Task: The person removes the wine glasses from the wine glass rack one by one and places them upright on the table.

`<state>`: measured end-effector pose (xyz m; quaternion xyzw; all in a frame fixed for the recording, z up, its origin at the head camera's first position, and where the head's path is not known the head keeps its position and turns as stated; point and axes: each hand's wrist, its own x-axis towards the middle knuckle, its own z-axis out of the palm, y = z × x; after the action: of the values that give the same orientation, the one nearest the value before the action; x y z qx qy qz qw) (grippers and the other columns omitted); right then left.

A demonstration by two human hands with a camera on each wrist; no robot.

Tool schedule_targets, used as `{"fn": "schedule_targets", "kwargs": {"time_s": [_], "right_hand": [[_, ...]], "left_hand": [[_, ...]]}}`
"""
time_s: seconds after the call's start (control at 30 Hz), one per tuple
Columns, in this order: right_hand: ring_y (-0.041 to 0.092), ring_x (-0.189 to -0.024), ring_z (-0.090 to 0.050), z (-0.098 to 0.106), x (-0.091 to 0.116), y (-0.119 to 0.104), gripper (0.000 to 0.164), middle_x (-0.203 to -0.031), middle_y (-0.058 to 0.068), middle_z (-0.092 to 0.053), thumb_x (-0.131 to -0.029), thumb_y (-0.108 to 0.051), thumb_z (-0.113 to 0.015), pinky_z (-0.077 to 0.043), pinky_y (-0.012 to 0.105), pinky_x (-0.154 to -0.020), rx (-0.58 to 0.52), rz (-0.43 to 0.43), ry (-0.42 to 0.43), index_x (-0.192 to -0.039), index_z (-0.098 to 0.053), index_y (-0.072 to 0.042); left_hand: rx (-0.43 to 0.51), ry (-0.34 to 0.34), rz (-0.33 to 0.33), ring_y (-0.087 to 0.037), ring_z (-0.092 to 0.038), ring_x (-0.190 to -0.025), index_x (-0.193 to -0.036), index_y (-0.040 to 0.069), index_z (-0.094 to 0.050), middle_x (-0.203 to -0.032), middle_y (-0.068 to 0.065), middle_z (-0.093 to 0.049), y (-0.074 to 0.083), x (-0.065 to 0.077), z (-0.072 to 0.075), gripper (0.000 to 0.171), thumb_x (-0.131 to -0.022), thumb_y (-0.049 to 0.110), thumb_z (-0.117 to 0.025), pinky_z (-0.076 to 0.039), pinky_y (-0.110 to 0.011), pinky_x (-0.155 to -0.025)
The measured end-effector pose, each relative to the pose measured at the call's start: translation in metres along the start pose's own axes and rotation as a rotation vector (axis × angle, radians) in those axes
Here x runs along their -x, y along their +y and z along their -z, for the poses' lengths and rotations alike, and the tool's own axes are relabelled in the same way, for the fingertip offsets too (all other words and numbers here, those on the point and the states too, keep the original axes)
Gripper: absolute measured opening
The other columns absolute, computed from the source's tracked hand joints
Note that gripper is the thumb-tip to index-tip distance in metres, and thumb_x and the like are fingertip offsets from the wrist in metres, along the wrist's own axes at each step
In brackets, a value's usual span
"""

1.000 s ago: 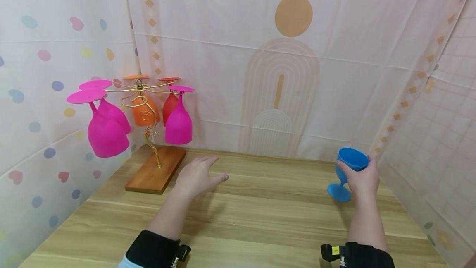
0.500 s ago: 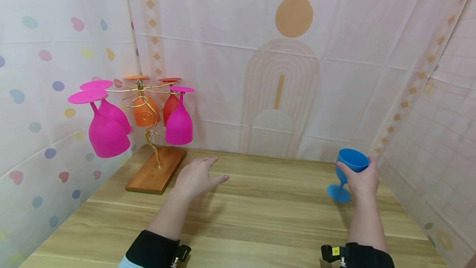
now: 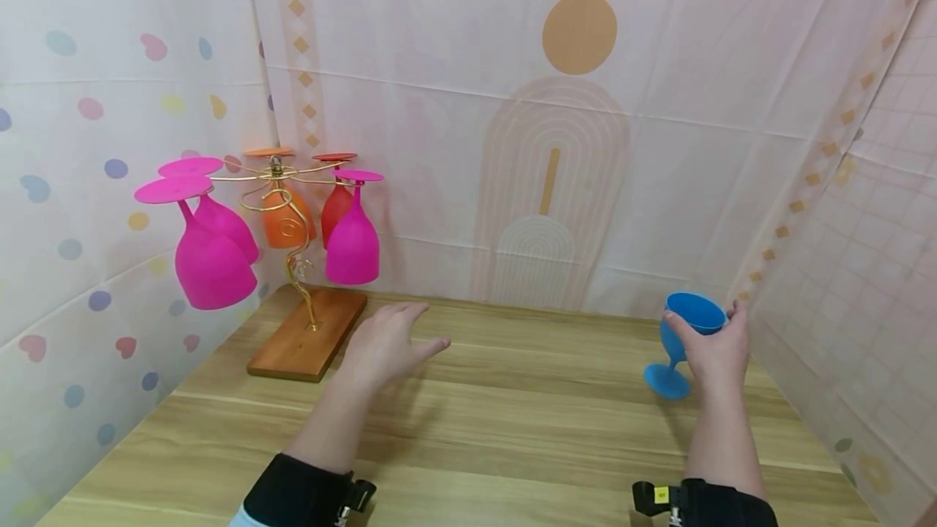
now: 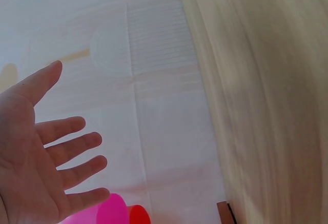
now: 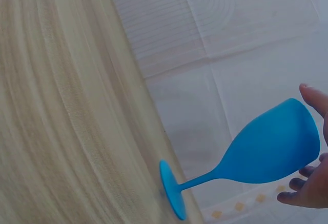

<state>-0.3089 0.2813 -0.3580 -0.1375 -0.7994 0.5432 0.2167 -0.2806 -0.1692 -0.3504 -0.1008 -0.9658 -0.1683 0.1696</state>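
Note:
A blue goblet [image 3: 681, 340] stands upright on the wooden table at the right. My right hand [image 3: 717, 352] is around its bowl from behind the rim, thumb on one side and fingers on the other. In the right wrist view the thumb [image 5: 313, 98] and fingers [image 5: 294, 198] are spread, with gaps showing beside the blue bowl [image 5: 271, 147]. My left hand [image 3: 384, 348] hovers over the table with straight, spread fingers and holds nothing. Its nearest object is the wooden base [image 3: 307, 336] of a gold wire glass rack [image 3: 298, 246].
Upside down on the rack hang several goblets: pink ones, such as the right-hand pink goblet [image 3: 353, 246], an orange goblet [image 3: 285, 222] and a red goblet [image 3: 333, 206]. Patterned curtains [image 3: 439, 145] close off the table [image 3: 512, 429] at the back and both sides.
My right fingers have lifted and spread away from the goblet's rim. The goblet stays in place. The left hand has barely shifted.

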Motion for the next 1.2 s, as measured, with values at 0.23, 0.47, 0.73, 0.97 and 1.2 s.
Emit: {"fn": "schedule_targets", "kwargs": {"time_s": [0.23, 0.47, 0.73, 0.97, 1.2], "right_hand": [[0.039, -0.154, -0.011, 0.001, 0.001, -0.005, 0.114, -0.170, 0.010, -0.009, -0.087, -0.053, -0.076, -0.017, 0.062, -0.120, -0.014, 0.034, 0.044, -0.165, -0.001, -0.018], [0.039, -0.153, -0.014, 0.000, 0.004, -0.013, 0.107, -0.169, 0.007, -0.015, -0.087, -0.053, -0.076, -0.020, 0.065, -0.118, -0.020, 0.060, 0.072, -0.165, -0.011, -0.022], [0.035, -0.150, -0.024, -0.003, 0.013, -0.025, 0.092, -0.164, 0.008, -0.029, -0.086, -0.047, -0.080, -0.024, 0.060, -0.118, -0.014, 0.187, 0.144, -0.161, -0.032, -0.021], [0.035, -0.148, -0.029, -0.010, 0.019, -0.036, 0.084, -0.161, 0.009, -0.037, -0.086, -0.044, -0.081, -0.029, 0.060, -0.116, -0.014, 0.297, 0.106, -0.156, -0.043, -0.019], [0.035, -0.141, -0.042, -0.020, 0.021, -0.039, 0.072, -0.152, 0.013, -0.049, -0.085, -0.034, -0.085, -0.037, 0.057, -0.112, -0.007, 0.452, 0.087, -0.147, -0.055, -0.011]], "left_hand": [[0.014, 0.033, -0.022, -0.037, -0.053, -0.131, -0.141, 0.008, -0.061, -0.140, -0.013, -0.061, 0.005, 0.000, 0.005, 0.072, -0.090, 0.057, -0.071, -0.042, -0.055, -0.108], [0.052, 0.094, -0.054, -0.036, -0.055, -0.129, -0.138, 0.008, -0.063, -0.137, -0.014, -0.063, 0.009, 0.002, 0.010, 0.066, -0.091, 0.054, -0.071, -0.044, -0.055, -0.107], [0.094, 0.160, -0.074, -0.035, -0.056, -0.128, -0.136, 0.008, -0.065, -0.134, -0.014, -0.064, 0.018, 0.006, 0.018, 0.062, -0.092, 0.051, -0.071, -0.045, -0.056, -0.106], [0.164, 0.257, -0.112, -0.033, -0.058, -0.125, -0.133, 0.009, -0.066, -0.130, -0.012, -0.066, 0.025, 0.010, 0.027, 0.056, -0.092, 0.047, -0.073, -0.047, -0.054, -0.104], [0.225, 0.361, -0.169, -0.030, -0.058, -0.125, -0.130, 0.009, -0.068, -0.130, -0.009, -0.067, 0.031, 0.016, 0.036, 0.050, -0.093, 0.043, -0.074, -0.048, -0.053, -0.103]]}}
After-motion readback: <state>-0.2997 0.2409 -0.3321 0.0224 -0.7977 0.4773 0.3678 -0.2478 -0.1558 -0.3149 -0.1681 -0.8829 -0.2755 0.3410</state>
